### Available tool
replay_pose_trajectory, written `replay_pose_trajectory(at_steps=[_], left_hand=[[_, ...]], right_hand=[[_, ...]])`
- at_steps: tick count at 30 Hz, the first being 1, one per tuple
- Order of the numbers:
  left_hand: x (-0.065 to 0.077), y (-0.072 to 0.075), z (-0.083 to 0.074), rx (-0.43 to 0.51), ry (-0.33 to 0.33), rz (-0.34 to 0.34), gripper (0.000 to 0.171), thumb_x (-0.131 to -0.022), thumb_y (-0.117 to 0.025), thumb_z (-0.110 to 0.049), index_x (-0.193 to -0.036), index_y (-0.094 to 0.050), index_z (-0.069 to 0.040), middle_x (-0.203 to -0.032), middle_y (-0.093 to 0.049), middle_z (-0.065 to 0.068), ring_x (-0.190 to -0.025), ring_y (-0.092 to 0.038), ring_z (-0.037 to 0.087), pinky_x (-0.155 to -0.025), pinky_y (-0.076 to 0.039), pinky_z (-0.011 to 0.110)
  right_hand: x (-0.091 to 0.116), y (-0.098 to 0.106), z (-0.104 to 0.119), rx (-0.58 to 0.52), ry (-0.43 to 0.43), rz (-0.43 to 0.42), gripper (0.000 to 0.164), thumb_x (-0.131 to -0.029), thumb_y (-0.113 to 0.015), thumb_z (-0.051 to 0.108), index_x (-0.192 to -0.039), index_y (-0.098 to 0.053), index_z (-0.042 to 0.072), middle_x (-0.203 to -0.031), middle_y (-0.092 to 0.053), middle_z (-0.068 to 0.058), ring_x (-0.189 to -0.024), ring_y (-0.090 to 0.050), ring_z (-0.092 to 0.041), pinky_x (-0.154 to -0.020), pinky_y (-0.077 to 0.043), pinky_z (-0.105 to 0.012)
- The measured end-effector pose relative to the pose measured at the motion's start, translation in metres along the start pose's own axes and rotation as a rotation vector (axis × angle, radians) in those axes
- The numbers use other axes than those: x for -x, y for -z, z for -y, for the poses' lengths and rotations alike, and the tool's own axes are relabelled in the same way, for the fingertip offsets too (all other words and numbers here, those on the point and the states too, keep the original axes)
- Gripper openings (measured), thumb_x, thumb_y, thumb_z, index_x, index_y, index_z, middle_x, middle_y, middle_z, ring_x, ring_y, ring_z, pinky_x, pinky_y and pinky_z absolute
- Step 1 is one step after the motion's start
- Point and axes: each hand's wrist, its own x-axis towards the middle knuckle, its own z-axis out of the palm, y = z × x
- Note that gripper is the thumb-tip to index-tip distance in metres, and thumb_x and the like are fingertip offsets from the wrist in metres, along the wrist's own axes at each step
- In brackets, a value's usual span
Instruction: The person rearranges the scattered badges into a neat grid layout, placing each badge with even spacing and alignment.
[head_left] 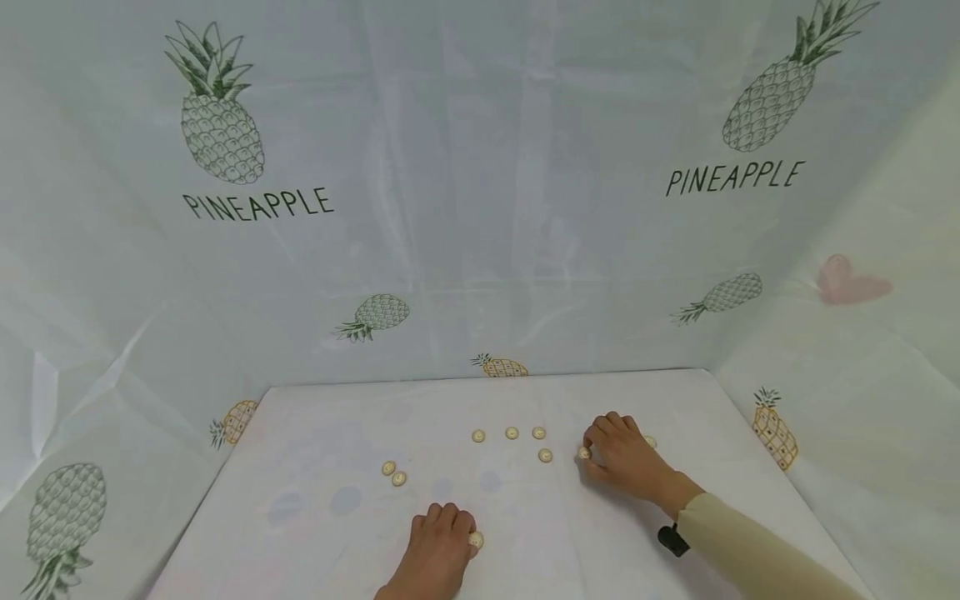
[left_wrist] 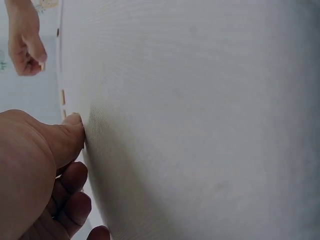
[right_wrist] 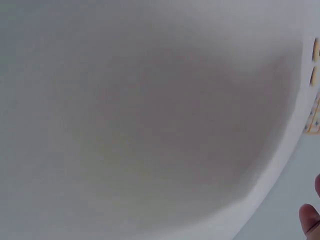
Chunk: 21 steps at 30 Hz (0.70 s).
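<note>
My left hand [head_left: 437, 546] is low over the near middle of the table, fingers curled, pinching a small round pale-wood disc [head_left: 476, 541] with dark marks. In the left wrist view, the thumb [left_wrist: 62, 140] is close to the white cloth and largely hides that disc. Farther right, my right hand [head_left: 621, 454] pinches a similar disc [head_left: 584, 453] between thumb and index finger. The left wrist view shows this right hand [left_wrist: 26, 47] above the surface with the disc's edge [left_wrist: 43, 66] at its fingertips. Only fingertips [right_wrist: 310, 218] appear in the right wrist view.
Several like discs lie on the white-covered table [head_left: 315, 433]: a touching pair [head_left: 393, 473] at left, a loose group [head_left: 512, 433] at the middle back, and one disc [head_left: 651, 442] partly behind the right hand. A pineapple-print curtain [head_left: 480, 208] encloses the back and sides.
</note>
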Motion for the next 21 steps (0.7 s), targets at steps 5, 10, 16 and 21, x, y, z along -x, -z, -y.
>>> replay_pose_trajectory(at_steps=[5,10,16,21], left_hand=[[0.000,-0.001,0.001,0.005,0.000,-0.003,0.030,-0.087,-0.085,-0.032,-0.100,-0.062,-0.018,-0.089,-0.049,-0.008,-0.086,-0.042,0.011,-0.073,-0.037,0.035],[0.001,-0.002,0.000,-0.013,-0.008,-0.016,0.030,-0.086,-0.086,-0.032,-0.099,-0.063,-0.017,-0.087,-0.050,-0.007,-0.084,-0.043,0.012,-0.071,-0.036,0.033],[0.001,-0.007,0.000,-0.018,0.001,-0.015,0.031,-0.084,-0.087,-0.032,-0.096,-0.064,-0.017,-0.085,-0.049,-0.007,-0.083,-0.043,0.012,-0.069,-0.035,0.033],[-0.002,-0.010,0.002,-0.025,0.011,-0.016,0.032,-0.084,-0.087,-0.034,-0.097,-0.063,-0.017,-0.086,-0.048,-0.007,-0.084,-0.043,0.012,-0.070,-0.034,0.034]], right_hand=[[-0.022,-0.006,0.021,-0.027,0.027,0.003,0.020,-0.089,-0.079,0.026,-0.096,-0.064,0.014,-0.097,-0.056,0.003,-0.094,-0.044,-0.017,-0.087,-0.039,-0.042],[-0.038,-0.013,0.040,-0.046,0.049,0.025,0.017,-0.091,-0.075,0.026,-0.099,-0.065,0.015,-0.098,-0.057,0.003,-0.094,-0.045,-0.017,-0.088,-0.039,-0.041],[-0.050,-0.023,0.058,-0.035,0.099,-0.005,0.014,-0.091,-0.074,0.025,-0.096,-0.064,0.016,-0.096,-0.057,0.004,-0.092,-0.044,-0.016,-0.086,-0.038,-0.040],[-0.058,-0.026,0.066,-0.019,0.119,-0.042,0.016,-0.090,-0.077,0.026,-0.095,-0.066,0.015,-0.095,-0.058,0.003,-0.090,-0.043,-0.016,-0.085,-0.037,-0.039]])
